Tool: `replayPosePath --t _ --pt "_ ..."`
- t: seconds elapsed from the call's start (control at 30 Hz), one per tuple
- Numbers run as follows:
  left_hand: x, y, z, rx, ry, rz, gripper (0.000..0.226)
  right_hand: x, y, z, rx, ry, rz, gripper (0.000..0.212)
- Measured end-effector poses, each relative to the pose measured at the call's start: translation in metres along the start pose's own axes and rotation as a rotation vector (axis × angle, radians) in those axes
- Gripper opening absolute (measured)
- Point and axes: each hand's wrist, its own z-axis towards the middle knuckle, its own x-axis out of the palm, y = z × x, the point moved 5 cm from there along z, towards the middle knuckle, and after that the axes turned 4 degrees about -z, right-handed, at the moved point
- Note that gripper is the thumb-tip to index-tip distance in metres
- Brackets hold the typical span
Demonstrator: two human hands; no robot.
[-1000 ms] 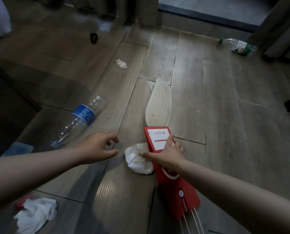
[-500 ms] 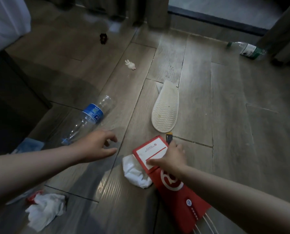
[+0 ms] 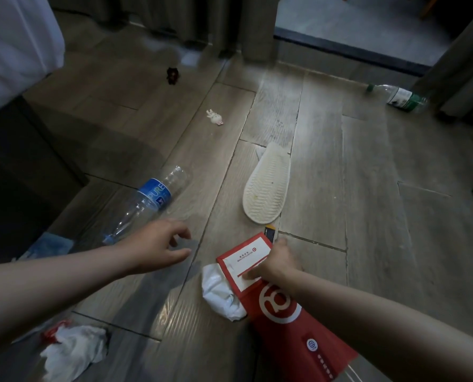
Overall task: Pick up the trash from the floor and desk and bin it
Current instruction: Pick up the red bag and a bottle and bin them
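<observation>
Far to the left of my left hand (image 3: 158, 245), down near my elbow, a crumpled white tissue (image 3: 74, 351) lies on the wooden floor (image 3: 367, 188) with a scrap of red wrapper (image 3: 54, 330) touching its upper edge. Just beyond my left fingertips, up and to the left, an empty clear bottle with a blue label (image 3: 147, 201) lies on its side, its cap end pointing toward my wrist. My left hand hovers above the floor with fingers loosely curled and spread, holding nothing.

Between my two hands, a wad of white plastic (image 3: 220, 295) sits on the floor, tucked against the left edge of the red paper bag (image 3: 282, 312). My right hand (image 3: 276, 264) is clamped on the bag's upper end, thumb pressed on its white label panel, fingers curled over the far edge. Just past my right knuckles a small dark and yellow item (image 3: 270, 233) lies flat, and beyond it a pale slipper (image 3: 267, 186), sole up. Well off to the far right, another clear bottle with a green label (image 3: 400, 98) lies near the curtain.
</observation>
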Motion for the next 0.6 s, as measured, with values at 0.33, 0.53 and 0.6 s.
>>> replayPosePath --t 0.33,0.53,0.6 --pt "0.0 -0.001 -0.002 0.027 -0.003 0.003 0.03 -0.02 -0.012 -0.038 -0.121 0.222 0.509 0.035" --pt "-0.001 -0.003 -0.001 0.031 -0.001 -0.015 0.029 0.003 0.0 -0.071 -0.37 0.328 0.351 0.025" --pt "-0.003 -0.003 0.0 0.033 -0.002 -0.016 0.029 0.006 0.001 -0.061 -0.391 0.103 0.139 0.033"
